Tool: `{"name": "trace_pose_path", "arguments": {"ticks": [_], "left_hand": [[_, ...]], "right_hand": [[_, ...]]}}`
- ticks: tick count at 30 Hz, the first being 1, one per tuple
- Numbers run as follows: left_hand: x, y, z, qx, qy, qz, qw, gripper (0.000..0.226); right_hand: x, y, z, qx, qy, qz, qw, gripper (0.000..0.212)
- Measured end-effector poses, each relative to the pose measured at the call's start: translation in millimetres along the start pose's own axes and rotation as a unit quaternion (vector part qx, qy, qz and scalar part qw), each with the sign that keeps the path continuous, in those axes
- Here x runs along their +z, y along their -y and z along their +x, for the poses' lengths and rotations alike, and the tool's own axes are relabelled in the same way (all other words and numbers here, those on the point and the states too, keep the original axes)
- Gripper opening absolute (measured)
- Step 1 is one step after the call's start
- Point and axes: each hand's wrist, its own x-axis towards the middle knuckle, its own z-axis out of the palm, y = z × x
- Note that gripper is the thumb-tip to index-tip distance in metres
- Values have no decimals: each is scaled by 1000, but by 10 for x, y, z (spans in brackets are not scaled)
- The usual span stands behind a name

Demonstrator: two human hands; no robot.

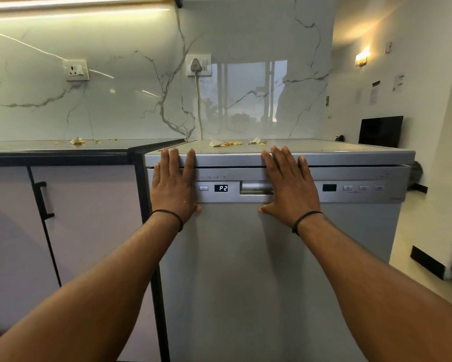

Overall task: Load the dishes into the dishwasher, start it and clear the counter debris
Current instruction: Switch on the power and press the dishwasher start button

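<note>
A silver dishwasher [245,270] fills the middle of the view, its door upright with a thin dark gap under the top edge. Its small display [221,188] reads P2, beside the recessed door handle [253,188]. My left hand [174,182] lies flat on the door's upper left, fingers spread and reaching the top edge. My right hand [289,182] presses flat on the upper right, partly covering the handle. Neither hand holds anything. Yellowish scraps and crumpled paper bits [230,143] lie on the dishwasher's top. No dishes are visible.
More debris [77,141] lies on the counter [50,146] to the left, above a pale cabinet with a black handle [44,199]. A grey plug and cable [197,100] run down the marble wall behind. A black panel [380,131] stands at far right.
</note>
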Motion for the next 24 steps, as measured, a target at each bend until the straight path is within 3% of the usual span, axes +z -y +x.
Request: {"name": "trace_pose_path", "arguments": {"ticks": [3,9,15,21,24], "left_hand": [[-7,-100,34,-10,6,4,1000,127],[33,-218,21,-6,13,-23,1000,139],[-43,-200,23,61,12,-41,997,130],[-122,-210,94,60,-66,-98,991,114],[-179,-235,171,56,-95,-97,989,94]], "right_hand": [[17,-77,-19,17,7,-2,1000,139],[13,-21,-3,24,8,24,999,136],[-40,10,7,31,-11,63,998,121],[-244,-33,64,43,-81,60,994,84],[-334,-6,146,53,-70,38,995,68]]}}
